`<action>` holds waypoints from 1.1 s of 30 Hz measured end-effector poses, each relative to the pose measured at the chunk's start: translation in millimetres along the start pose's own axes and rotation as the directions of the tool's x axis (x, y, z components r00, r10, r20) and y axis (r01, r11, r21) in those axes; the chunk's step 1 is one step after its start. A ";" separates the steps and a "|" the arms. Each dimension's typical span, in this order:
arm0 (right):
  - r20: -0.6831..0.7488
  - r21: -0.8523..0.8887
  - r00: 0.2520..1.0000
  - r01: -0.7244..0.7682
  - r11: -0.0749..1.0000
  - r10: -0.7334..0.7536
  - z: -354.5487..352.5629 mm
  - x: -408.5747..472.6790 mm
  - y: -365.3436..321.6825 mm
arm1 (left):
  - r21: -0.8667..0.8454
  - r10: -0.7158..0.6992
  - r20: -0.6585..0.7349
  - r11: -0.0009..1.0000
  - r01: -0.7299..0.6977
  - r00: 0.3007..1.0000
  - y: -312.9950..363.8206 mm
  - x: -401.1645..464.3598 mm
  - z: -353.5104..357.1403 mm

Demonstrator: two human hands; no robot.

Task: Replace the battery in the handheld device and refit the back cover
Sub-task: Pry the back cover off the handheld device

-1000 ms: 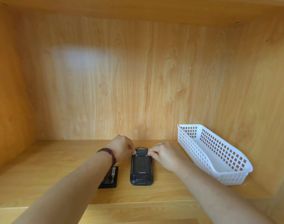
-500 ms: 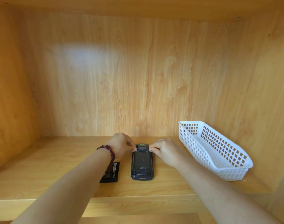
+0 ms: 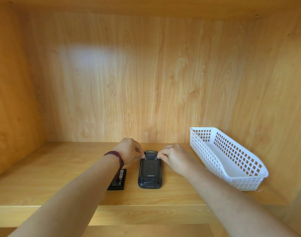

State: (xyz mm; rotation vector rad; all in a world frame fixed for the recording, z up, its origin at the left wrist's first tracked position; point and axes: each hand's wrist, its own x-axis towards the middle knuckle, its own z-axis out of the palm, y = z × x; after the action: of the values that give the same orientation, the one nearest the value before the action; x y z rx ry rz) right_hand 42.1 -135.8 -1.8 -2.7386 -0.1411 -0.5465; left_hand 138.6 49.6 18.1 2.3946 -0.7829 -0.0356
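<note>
A dark handheld device (image 3: pixel 150 173) lies face down on the wooden shelf (image 3: pixel 43 177), its back cover (image 3: pixel 150 168) on it and marked "urovo". My left hand (image 3: pixel 129 152), a red bead bracelet at its wrist, pinches the small latch at the cover's upper left corner. At the upper right corner my right hand (image 3: pixel 173 157) pinches the matching latch. A loose black battery (image 3: pixel 117 180) lies flat just left of the device, partly hidden under my left forearm.
A white plastic mesh basket (image 3: pixel 232 183) stands at the right, against the side wall, with nothing in it. Wooden walls close the shelf at the back, left and right. The shelf's front edge (image 3: pixel 146 207) runs below the device.
Both hands stay at the two top latches of the cover. The view has tilted up slightly, so the device sits a little lower in frame. Nothing else moved.
</note>
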 end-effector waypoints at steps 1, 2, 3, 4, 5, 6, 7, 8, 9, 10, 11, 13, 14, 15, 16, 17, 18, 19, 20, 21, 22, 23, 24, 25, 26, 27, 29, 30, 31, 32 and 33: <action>0.000 0.000 1.000 0.003 1.000 -0.003 0.5 0.0 0.6 | 0.003 -0.002 -0.002 1.000 0.002 1.000 0.5 -0.2 0.1; -0.002 0.000 1.000 0.005 1.000 -0.005 1.0 -0.3 1.0 | 0.009 -0.002 -0.006 1.000 0.002 1.000 1.1 -0.3 0.3; -0.008 -0.001 1.000 0.007 1.000 -0.007 1.9 -0.6 1.3 | 0.016 -0.003 -0.013 1.000 0.003 1.000 1.7 -0.5 0.6; -0.017 -0.004 1.000 0.010 1.000 -0.010 3.1 -0.7 1.2 | 0.018 -0.003 -0.020 1.000 0.004 1.000 1.9 -0.6 0.7; -0.028 -0.012 1.000 0.014 1.000 -0.014 4.7 0.2 0.9 | 0.018 -0.005 -0.026 1.000 0.005 1.000 2.1 -0.7 0.8; -0.039 -0.020 0.999 0.016 1.000 -0.017 6.1 1.2 0.3 | 0.017 -0.006 -0.029 1.000 0.006 1.000 2.1 -0.8 1.0; -0.045 -0.028 0.999 0.016 0.999 -0.017 7.2 2.9 -0.8 | 0.018 -0.007 -0.030 1.000 0.008 1.000 2.0 -1.0 1.4; -0.047 -0.032 0.999 0.015 0.999 -0.017 7.9 4.3 -1.5 | 0.021 -0.008 -0.033 1.000 0.009 0.999 1.9 -1.1 2.2; -0.049 -0.033 0.999 0.014 0.999 -0.016 7.9 5.9 -2.4 | 0.026 -0.010 -0.039 1.000 0.011 0.999 1.9 -1.1 3.0; -0.050 -0.032 0.999 0.011 0.999 -0.012 7.6 6.6 -2.9 | 0.034 -0.011 -0.051 0.999 0.013 0.999 2.3 -1.0 3.9; -0.051 -0.031 0.999 0.009 0.999 -0.011 7.3 6.9 -3.6 | 0.041 -0.015 -0.066 0.999 0.017 0.998 3.1 -0.9 4.5; -0.054 -0.028 0.999 0.003 1.000 -0.004 7.9 6.2 -4.1 | 0.052 -0.026 -0.083 0.998 0.030 0.996 5.2 -0.2 4.9; -0.055 -0.021 0.998 -0.007 1.000 0.005 7.9 5.7 -4.6 | 0.061 -0.030 -0.080 0.998 0.035 0.996 6.1 0.3 5.0; -0.054 -0.011 0.998 -0.018 1.000 0.017 7.9 5.4 -4.9 | 0.074 -0.032 -0.074 0.997 0.038 0.997 7.2 0.0 5.0; -0.052 0.000 0.998 -0.032 0.999 0.032 7.5 5.3 -5.3 | 0.094 -0.031 -0.068 0.995 0.037 0.997 8.5 -0.4 4.5; -0.049 0.012 0.998 -0.047 0.999 0.047 6.9 5.2 -5.7 | 0.116 -0.025 -0.064 0.993 0.032 0.998 9.8 -0.6 4.0; -0.043 0.026 0.997 -0.065 0.998 0.066 5.8 4.5 -6.4 | 0.136 -0.021 -0.060 0.990 0.029 0.998 11.0 -0.8 4.0; -0.037 0.039 0.996 -0.082 0.996 0.083 4.2 3.6 -7.5 | 0.150 -0.020 -0.059 0.988 0.028 0.998 12.0 -0.9 4.0; -0.032 0.050 0.995 -0.096 0.994 0.098 2.7 2.6 -8.6 | 0.157 -0.025 -0.058 0.987 0.034 0.998 13.1 -1.4 4.1; -0.029 0.061 0.994 -0.105 0.993 0.107 1.9 1.5 -9.3 | 0.161 -0.031 -0.056 0.986 0.040 0.998 13.9 -2.0 4.3; -0.024 0.071 0.993 -0.112 0.991 0.114 1.4 0.3 -10.0 | 0.163 -0.035 -0.055 0.986 0.043 0.998 14.5 -2.7 4.4; -0.019 0.083 0.992 -0.119 0.989 0.121 1.1 -0.6 -10.6 | 0.160 -0.035 -0.056 0.986 0.044 0.998 14.5 -3.1 4.5; -0.016 0.092 0.992 -0.126 0.988 0.128 1.0 -1.3 -11.4 | 0.148 -0.037 -0.058 0.988 0.045 0.998 13.8 -4.0 4.6; -0.018 0.100 0.991 -0.131 0.986 0.133 1.3 -1.6 -11.7 | 0.130 -0.042 -0.061 0.990 0.049 0.997 13.0 -4.7 4.7; -0.022 0.105 0.990 -0.137 0.985 0.140 1.6 -1.8 -11.9 | 0.110 -0.049 -0.063 0.992 0.056 0.997 12.0 -5.3 4.7; -0.026 0.107 0.989 -0.142 0.984 0.146 1.7 -1.7 -12.0 | 0.094 -0.055 -0.065 0.994 0.061 0.996 10.7 -5.5 5.0; -0.028 0.103 0.988 -0.149 0.984 0.152 0.6 -1.3 -12.8 | 0.065 -0.068 -0.062 0.995 0.072 0.996 9.0 -5.6 5.2; -0.025 0.103 0.988 -0.150 0.983 0.154 0.5 -0.9 -13.3 | 0.049 -0.076 -0.059 0.996 0.079 0.995 8.4 -5.7 5.2; -0.026 0.102 0.987 -0.152 0.983 0.156 1.1 -0.4 -13.8 | 0.032 -0.083 -0.057 0.996 0.085 0.995 7.8 -5.4 5.1; -0.033 0.100 0.986 -0.159 0.982 0.163 1.8 -0.1 -14.2 | 0.018 -0.090 -0.055 0.996 0.091 0.994 7.3 -5.2 5.0; -0.047 0.097 0.984 -0.164 0.982 0.169 3.1 0.6 -14.2 | 0.005 -0.096 -0.055 0.995 0.096 0.994 6.8 -5.2 5.1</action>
State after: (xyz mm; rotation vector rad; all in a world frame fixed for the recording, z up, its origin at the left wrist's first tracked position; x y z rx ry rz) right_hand 41.5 -121.5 0.2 -2.6119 0.0749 -0.5530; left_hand 129.7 45.2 17.0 2.4284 -0.6437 -0.0057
